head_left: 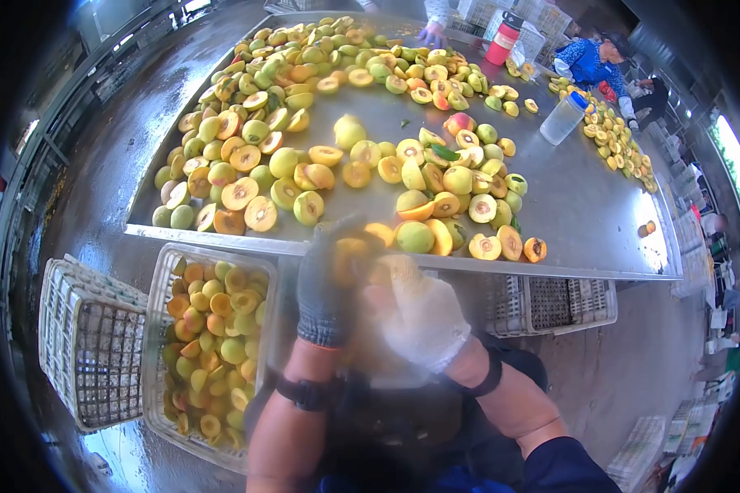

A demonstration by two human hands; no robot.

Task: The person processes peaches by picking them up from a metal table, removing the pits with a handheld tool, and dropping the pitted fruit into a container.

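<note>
My left hand (pixel 327 283), in a dark grey glove, grips a yellow-orange peach (pixel 349 256) just below the table's front edge. My right hand (pixel 419 316), in a white glove, is pressed against the same fruit from the right; both hands are motion-blurred. I cannot tell whether the right hand holds a tool. Right above the hands, halved and whole peaches (pixel 436 201) lie on the steel table (pixel 580 205).
A white crate (pixel 158 312) full of peach halves stands at my left, beside an empty crate (pixel 90 345). More crates (pixel 551 304) sit under the table. Another pile of peaches (pixel 255 123) covers the table's left. A person (pixel 596 62) works at the far right; a plastic bottle (pixel 563 119) and a red flask (pixel 504 39) stand there.
</note>
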